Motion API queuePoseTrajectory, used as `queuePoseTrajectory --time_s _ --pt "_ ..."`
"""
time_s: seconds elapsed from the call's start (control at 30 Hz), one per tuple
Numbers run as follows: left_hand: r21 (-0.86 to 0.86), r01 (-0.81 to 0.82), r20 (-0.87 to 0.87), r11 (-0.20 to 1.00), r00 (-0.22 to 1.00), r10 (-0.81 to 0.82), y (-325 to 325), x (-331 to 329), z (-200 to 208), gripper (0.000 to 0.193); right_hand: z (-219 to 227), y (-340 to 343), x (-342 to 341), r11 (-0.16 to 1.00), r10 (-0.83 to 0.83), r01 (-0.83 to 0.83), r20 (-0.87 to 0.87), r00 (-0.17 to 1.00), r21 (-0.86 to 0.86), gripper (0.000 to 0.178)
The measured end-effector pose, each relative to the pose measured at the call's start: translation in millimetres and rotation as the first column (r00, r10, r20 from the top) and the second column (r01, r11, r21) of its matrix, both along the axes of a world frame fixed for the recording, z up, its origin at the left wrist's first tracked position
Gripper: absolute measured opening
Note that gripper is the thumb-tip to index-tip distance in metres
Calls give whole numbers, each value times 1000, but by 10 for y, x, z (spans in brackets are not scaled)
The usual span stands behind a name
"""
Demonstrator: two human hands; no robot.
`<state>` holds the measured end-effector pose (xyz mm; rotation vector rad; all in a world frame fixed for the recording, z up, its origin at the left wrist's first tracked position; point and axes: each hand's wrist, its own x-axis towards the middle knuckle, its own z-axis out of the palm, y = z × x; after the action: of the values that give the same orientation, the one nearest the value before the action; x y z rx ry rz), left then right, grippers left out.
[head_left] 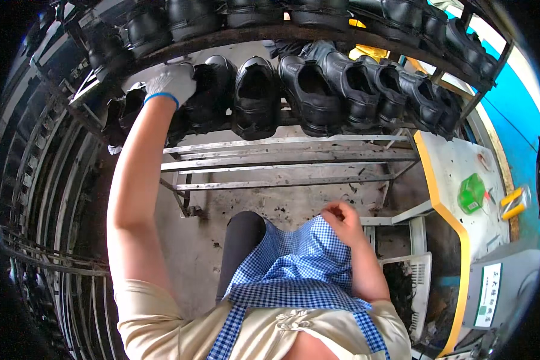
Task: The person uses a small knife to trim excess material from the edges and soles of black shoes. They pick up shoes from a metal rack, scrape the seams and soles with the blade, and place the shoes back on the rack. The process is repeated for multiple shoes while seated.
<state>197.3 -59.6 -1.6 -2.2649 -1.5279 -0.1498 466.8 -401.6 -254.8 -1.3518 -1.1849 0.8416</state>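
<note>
My left hand [171, 81], in a white knit glove with a blue cuff, reaches up to the metal rack [282, 143] and grips the heel of a black shoe [210, 93] on its middle shelf. A row of black shoes [336, 90] stands heel-out along that shelf, and more black shoes [246, 12] line the shelf above. My bare right hand [340, 217] rests low against my blue-and-white checked apron [294, 264], fingers curled on the cloth.
The rack's lower shelves are bare metal bars [270, 174]. A work table with a yellow edge [444, 210] stands at the right, carrying a green container [471, 193] and yellow items [513, 203]. A white plastic crate [411, 282] sits under it. Empty racks [48, 240] stand at left.
</note>
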Motion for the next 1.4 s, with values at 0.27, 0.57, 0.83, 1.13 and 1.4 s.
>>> queuePoseTrajectory --time_s 0.27,0.57,0.83,1.13,1.4 --pt "-25 563 309 826 790 -529 -920 649 -374 58 1275 823 61 807 -406 60 480 778 587 41" --pt "233 679 487 697 539 -687 -1634 328 -674 32 1477 1234 18 774 -576 128 606 548 620 44" --pt "266 849 362 457 351 -864 -2454 129 -1663 29 263 768 -508 981 163 -188 -329 930 -45 103" --pt "283 806 740 521 162 -653 -2490 -366 -1647 39 -418 422 -722 964 245 -261 -237 940 -39 97" --pt "-115 832 868 543 -181 462 -2186 -271 -1670 76 -430 -18 -780 894 405 -405 -41 913 -194 101"
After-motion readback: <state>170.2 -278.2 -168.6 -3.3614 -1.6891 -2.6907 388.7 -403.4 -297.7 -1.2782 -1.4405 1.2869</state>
